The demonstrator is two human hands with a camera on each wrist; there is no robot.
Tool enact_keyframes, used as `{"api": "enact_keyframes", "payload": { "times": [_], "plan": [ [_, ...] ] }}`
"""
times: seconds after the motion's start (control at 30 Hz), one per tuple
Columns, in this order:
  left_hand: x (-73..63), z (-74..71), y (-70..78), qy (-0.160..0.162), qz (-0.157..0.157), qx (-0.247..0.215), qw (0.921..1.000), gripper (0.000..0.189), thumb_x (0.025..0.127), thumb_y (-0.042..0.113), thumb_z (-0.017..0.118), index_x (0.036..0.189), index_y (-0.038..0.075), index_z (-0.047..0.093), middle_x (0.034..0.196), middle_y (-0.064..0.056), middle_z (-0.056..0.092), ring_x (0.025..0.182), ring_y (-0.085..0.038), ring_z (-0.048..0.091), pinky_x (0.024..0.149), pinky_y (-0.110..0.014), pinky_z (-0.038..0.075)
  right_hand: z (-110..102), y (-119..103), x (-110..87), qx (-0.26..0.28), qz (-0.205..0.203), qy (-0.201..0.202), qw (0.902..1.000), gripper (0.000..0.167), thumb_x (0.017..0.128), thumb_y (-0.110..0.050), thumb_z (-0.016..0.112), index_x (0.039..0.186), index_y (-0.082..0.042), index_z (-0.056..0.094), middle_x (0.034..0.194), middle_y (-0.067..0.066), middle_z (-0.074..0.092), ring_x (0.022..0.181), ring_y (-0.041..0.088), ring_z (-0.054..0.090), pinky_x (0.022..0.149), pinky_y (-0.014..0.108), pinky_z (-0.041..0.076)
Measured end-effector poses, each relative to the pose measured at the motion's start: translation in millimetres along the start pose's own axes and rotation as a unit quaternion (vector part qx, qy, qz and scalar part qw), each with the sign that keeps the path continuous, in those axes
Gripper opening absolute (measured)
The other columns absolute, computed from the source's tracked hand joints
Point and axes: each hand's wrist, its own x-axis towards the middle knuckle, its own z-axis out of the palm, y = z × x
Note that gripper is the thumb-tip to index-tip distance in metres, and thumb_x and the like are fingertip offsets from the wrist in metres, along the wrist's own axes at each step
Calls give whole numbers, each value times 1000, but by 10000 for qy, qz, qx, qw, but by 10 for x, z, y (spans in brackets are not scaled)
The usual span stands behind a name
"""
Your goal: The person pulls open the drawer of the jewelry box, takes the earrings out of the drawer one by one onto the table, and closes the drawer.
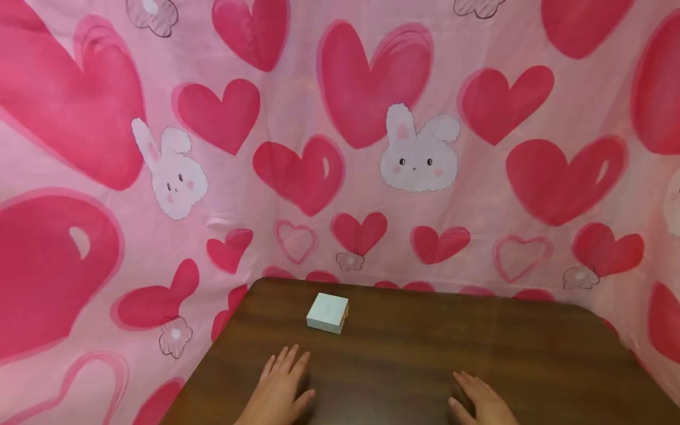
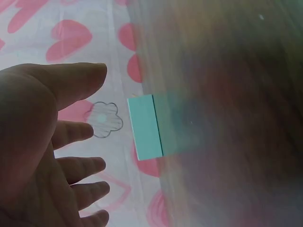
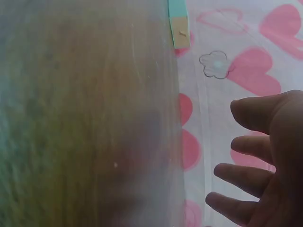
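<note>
A pale box (image 1: 327, 311) is resting toward the back of a brown desk (image 1: 404, 348), just beyond a person's empty left hand (image 1: 280, 386), whose straight fingers are pointing forward. The right hand (image 1: 482, 404), also empty with fingers extended, is showing well apart, to the box's right.

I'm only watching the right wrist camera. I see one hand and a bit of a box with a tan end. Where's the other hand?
Observer: The left hand is low in the head view, nearer the box than the right hand is.
Child: Is it holding anything?
Observer: No. The left wrist view shows its fingers spread, with nothing in them.
Child: My picture has hearts and a flower on the cloth. What else is on it?
Observer: In the head view there's a white bunny on the pink cloth.
</note>
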Motion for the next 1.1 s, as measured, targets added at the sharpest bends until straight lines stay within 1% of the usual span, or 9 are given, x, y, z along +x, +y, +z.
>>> {"api": "enact_keyframes", "payload": {
  "times": [0.07,0.27,0.43,0.53,0.63,0.73,0.93,1.03,1.1],
  "plan": [
    [3,4,-15,97,6,49,9999,67,85,41,72,137,5,53,142,-24,44,131,-46,37,102,-64,25,-24,0,-24,111,-1,39,9999,60,91,-42,65,133,1,57,131,27,53,120,51,46,91,65,37],
    [65,-7,-90,303,-95,129,9994,66,83,39,75,136,5,54,141,-23,45,131,-45,38,103,-64,24,-50,-19,-13,487,267,-16,9985,62,92,-44,63,139,-4,53,137,25,49,121,47,48,92,63,38],
    [90,26,-122,583,-40,198,9981,66,82,37,76,135,4,55,140,-23,47,130,-44,41,103,-63,27,-53,-28,-25,676,369,74,9970,60,93,-44,63,139,-6,54,136,23,52,121,45,49,91,62,39],
    [117,39,-126,621,-45,182,9979,67,82,36,76,136,4,54,139,-23,48,129,-43,42,102,-62,28,-45,-26,-29,880,513,143,9947,57,93,-41,65,137,-8,55,134,22,54,119,44,51,91,60,41],
    [168,42,-132,570,-74,138,9982,69,82,37,77,137,4,53,139,-22,48,129,-41,42,102,-61,29,-24,-16,-19,1264,808,188,9885,54,91,-37,67,136,-9,57,128,21,58,114,39,57,89,53,46],
    [233,38,-146,552,-77,99,9984,70,82,37,77,139,3,51,139,-21,48,129,-38,44,102,-59,31,-1,-4,-14,1594,992,253,9819,52,91,-33,69,134,-7,58,123,19,62,108,33,61,84,44,50],
    [395,7,-193,603,-47,-78,9981,70,82,33,78,139,3,50,140,-19,48,125,-34,49,100,-55,37,68,-1,-37,2004,816,715,9737,46,89,-24,72,130,-6,62,117,11,67,103,20,63,81,28,50],
    [467,-1,-211,592,27,-247,9979,69,83,31,77,139,2,50,140,-18,48,124,-34,50,98,-54,39,128,23,-37,2313,733,864,9663,43,88,-18,73,128,-4,63,117,11,67,98,12,63,80,25,49],
    [516,7,-228,549,79,-358,9978,69,84,31,77,140,2,49,140,-17,48,124,-33,50,99,-52,40,165,53,-39,2617,770,886,9580,42,89,-17,72,127,-1,62,117,13,66,96,7,62,79,23,48]
  ]
}}
